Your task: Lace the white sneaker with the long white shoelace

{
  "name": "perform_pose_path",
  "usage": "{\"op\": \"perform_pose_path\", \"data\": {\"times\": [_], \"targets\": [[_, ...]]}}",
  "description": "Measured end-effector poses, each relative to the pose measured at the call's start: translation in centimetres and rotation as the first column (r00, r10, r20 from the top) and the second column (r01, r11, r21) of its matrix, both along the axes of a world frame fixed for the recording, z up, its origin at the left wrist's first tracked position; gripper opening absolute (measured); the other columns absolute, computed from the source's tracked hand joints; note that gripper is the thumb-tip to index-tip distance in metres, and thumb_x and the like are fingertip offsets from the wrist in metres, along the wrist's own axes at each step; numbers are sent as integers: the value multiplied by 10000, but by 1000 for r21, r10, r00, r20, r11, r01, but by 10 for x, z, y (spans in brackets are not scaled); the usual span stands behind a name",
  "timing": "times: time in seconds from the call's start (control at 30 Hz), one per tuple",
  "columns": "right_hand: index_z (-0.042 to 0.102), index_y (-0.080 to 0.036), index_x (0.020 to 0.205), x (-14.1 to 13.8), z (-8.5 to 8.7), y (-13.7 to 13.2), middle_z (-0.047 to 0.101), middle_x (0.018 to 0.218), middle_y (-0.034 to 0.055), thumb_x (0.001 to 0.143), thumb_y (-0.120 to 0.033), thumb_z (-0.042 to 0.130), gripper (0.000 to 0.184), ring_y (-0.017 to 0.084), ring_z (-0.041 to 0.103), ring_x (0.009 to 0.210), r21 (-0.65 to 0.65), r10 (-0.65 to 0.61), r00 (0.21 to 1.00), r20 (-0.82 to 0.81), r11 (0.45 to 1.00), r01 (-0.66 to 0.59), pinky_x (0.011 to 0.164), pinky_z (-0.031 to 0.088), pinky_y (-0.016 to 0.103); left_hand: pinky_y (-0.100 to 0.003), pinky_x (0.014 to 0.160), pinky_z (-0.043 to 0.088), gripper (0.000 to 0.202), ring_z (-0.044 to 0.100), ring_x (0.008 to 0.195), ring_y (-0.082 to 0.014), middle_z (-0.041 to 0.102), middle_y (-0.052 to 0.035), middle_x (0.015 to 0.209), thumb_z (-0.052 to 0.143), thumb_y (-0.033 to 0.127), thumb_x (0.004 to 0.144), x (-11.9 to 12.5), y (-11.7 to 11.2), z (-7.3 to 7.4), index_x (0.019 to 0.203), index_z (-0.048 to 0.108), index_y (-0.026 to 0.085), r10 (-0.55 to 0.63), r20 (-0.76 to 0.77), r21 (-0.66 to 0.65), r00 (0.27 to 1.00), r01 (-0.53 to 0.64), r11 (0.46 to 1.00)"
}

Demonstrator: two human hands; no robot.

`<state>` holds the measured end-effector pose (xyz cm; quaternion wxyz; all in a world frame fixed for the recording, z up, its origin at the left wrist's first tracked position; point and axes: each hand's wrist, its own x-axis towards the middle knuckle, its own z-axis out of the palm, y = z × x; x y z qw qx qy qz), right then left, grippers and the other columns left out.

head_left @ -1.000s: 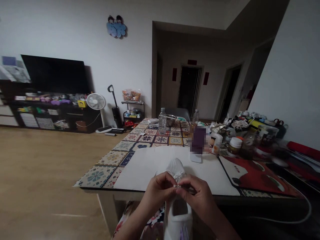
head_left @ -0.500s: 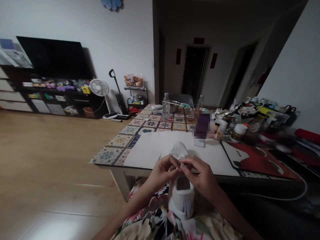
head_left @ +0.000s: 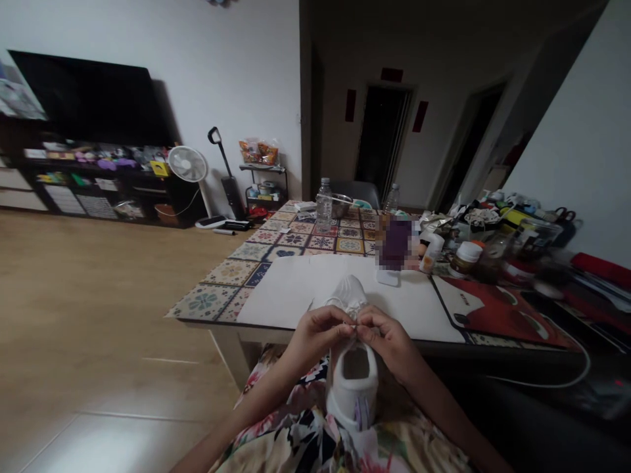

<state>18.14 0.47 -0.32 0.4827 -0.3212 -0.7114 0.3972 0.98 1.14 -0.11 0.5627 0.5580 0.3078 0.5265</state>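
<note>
A white sneaker (head_left: 351, 384) rests on my lap with its toe pointing toward the table and its opening facing up. My left hand (head_left: 315, 332) and my right hand (head_left: 387, 335) meet over the shoe's tongue. Both pinch the white lace (head_left: 353, 320) near the top eyelets, fingertips close together. The lace itself is small and partly hidden by my fingers.
A table with a tiled pattern (head_left: 276, 253) stands in front of me, carrying a white mat (head_left: 296, 289), a red mat (head_left: 497, 315), water bottles (head_left: 324, 205), jars and clutter at the right. A TV unit (head_left: 83, 131) and fan (head_left: 186, 164) stand across the wooden floor.
The view has tilted downward, so my lap and the shoe show more. My hands stay pinched together on the lace at the top of the shoe.
</note>
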Motion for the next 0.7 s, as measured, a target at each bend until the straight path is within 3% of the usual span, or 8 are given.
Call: {"op": "perform_pose_path", "data": {"times": [0.13,0.37,0.43,0.5,0.6,0.7], "targets": [[600,-182,764,0,-1,1,510,780,-4,841,-558,640,386,153,483,768,-169,71,994,-84,982,-84,718,385,258,-230,614,393,403,500,587,-110,624,-2,618,866,460,569,2,1,-1,655,656,127,-16,27,-71,1000,18,997],[556,-187,777,0,-7,0,481,716,-28,831,-556,654,386,124,449,664,-213,66,990,-123,973,-92,628,381,230,-206,577,355,405,501,572,-95,632,-2,640,882,423,556,2,7,-8,669,642,117,-87,79,-160,993,98,982],[564,-201,862,2,-8,0,526,765,-17,871,-495,629,302,133,498,700,-91,13,996,-88,996,-21,655,421,236,-197,548,328,420,480,538,-84,616,7,613,888,425,545,2,8,-7,670,632,116,-105,87,-193,991,120,974],[579,-223,982,5,-7,-1,595,878,11,925,-364,580,152,155,565,822,155,-30,1000,-2,987,29,760,463,269,-193,545,328,423,481,533,-81,613,9,603,892,421,544,2,7,-5,665,626,115,-118,100,-209,988,137,968],[590,-247,1094,11,-1,-4,637,975,42,948,-163,488,197,172,593,922,509,-77,973,219,860,-46,834,475,315,-188,569,359,403,508,562,-84,623,6,616,893,403,559,2,7,-1,651,625,116,-133,137,-205,982,160,966],[601,-232,1080,13,6,-6,648,924,46,925,-101,482,235,181,594,857,667,-205,916,345,740,-85,771,483,326,-181,562,362,397,512,563,-81,615,14,605,896,397,560,3,6,-1,647,624,121,-142,164,-212,976,175,961]]}}
